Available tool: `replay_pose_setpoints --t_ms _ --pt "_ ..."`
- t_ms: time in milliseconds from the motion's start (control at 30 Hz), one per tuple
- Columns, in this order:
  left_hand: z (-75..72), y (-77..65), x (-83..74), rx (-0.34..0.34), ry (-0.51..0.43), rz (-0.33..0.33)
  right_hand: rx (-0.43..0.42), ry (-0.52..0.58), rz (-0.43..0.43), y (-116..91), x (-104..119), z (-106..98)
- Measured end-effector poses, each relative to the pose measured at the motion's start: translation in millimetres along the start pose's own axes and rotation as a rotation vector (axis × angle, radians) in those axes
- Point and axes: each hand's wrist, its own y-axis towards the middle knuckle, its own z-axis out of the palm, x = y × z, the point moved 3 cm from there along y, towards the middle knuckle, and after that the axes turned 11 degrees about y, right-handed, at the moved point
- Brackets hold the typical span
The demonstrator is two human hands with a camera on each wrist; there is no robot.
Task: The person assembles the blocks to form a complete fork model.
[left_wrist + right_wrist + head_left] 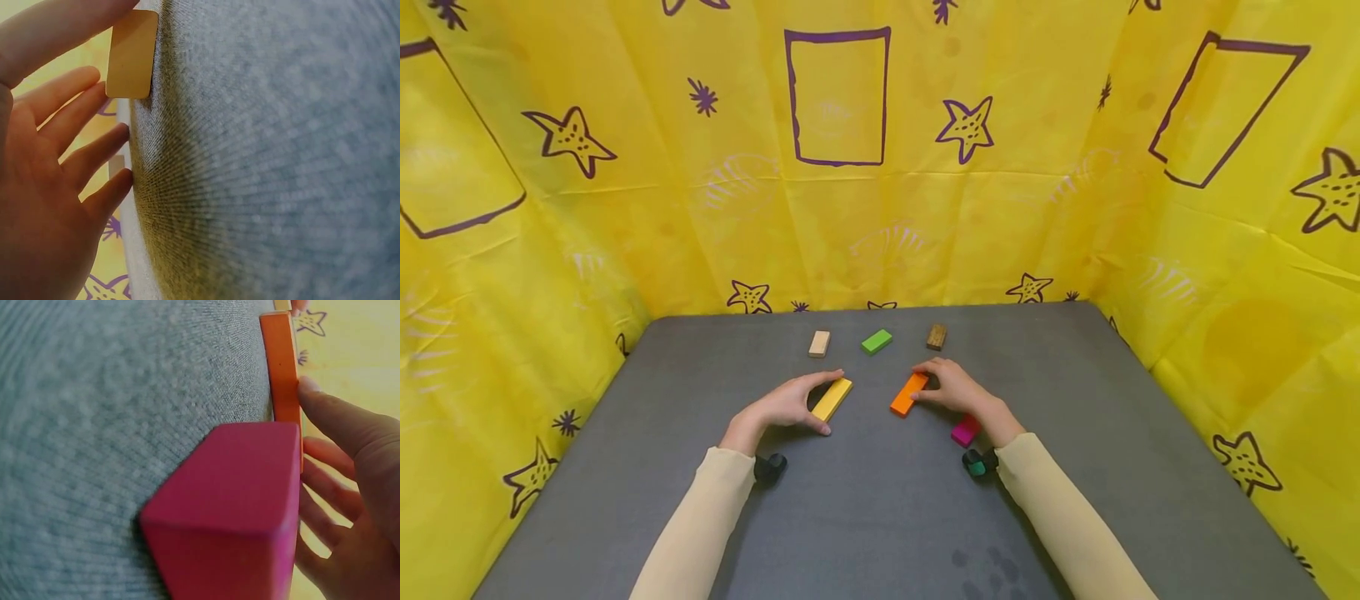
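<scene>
A yellow wooden block (832, 400) lies on the grey table, left of centre. My left hand (786, 403) holds it between the thumb at its near end and a finger at its far end; the other fingers spread loosely behind it in the left wrist view. To the right, an orange block (908, 395) lies slanted, and my right hand (953, 387) pinches it with the thumb at its side and a finger at its far end. Below the right wrist sits a magenta block (966, 431), large and close in the right wrist view, untouched by the fingers.
Across the back stand a pale wood block (819, 344), a green block (876, 342) and a dark brown block (936, 337). Yellow cloth (838, 225) with purple drawings hangs around the sides and back of the grey table (850, 517). Dark spots mark the table's near right.
</scene>
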Motion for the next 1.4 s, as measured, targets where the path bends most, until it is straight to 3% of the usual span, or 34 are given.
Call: replay_pose_setpoints --t_ms 233,467,800,1133,1400 --pt "0.4 1.9 1.1 0.017 0.032 0.014 -0.001 0.037 0.036 -1 -5 2" --pt "-1.5 3.8 0.9 -0.011 0.029 0.001 -0.015 0.088 0.073 2 -7 1" --pt "-0.8 3.7 0.6 -0.05 0.011 -0.025 -0.023 0.127 0.069 3 -8 0" --pt "0.3 3.7 -3.2 -0.073 0.028 -0.021 -0.022 0.135 0.058 5 -11 1" --pt "-0.9 7.5 -10.0 -0.134 0.029 0.011 -0.028 0.154 0.049 5 -10 -2"
